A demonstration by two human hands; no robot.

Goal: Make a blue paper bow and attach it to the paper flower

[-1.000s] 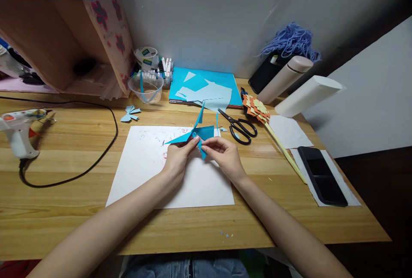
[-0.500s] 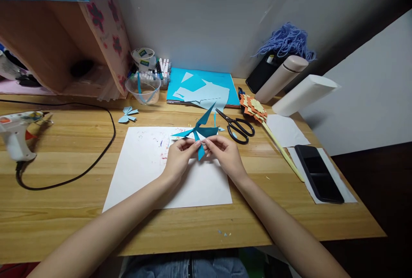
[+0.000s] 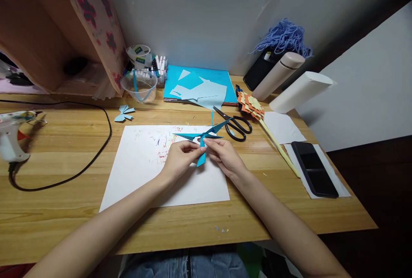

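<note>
A blue paper cutout (image 3: 201, 158) with several pointed arms is held up between my two hands, over a white sheet of paper (image 3: 128, 183) marked with coloured specks. My left hand (image 3: 180, 160) pinches its lower part from the left, thumb on top. On the other side my right hand (image 3: 227, 155) has thumb and fingers closed on the cutout near its centre. Just beyond lie black-handled scissors (image 3: 236, 128), blades pointing to the back left. A smaller light-blue paper cutout (image 3: 124, 113) rests on the wooden table past the sheet's far left corner.
A glue gun (image 3: 13, 136) with a looping black cord (image 3: 83, 168) lies at left. Behind stand a painted box (image 3: 106, 42), a clear plastic tub (image 3: 146, 87) and blue paper (image 3: 222, 80) with scraps. At right are a paper flower (image 3: 251, 105), a flask (image 3: 280, 74) and a phone (image 3: 315, 170).
The blue cutout has tipped over, its upright arm now leaning right and lower. Both hands have kept hold of it. The whole view has shifted slightly.
</note>
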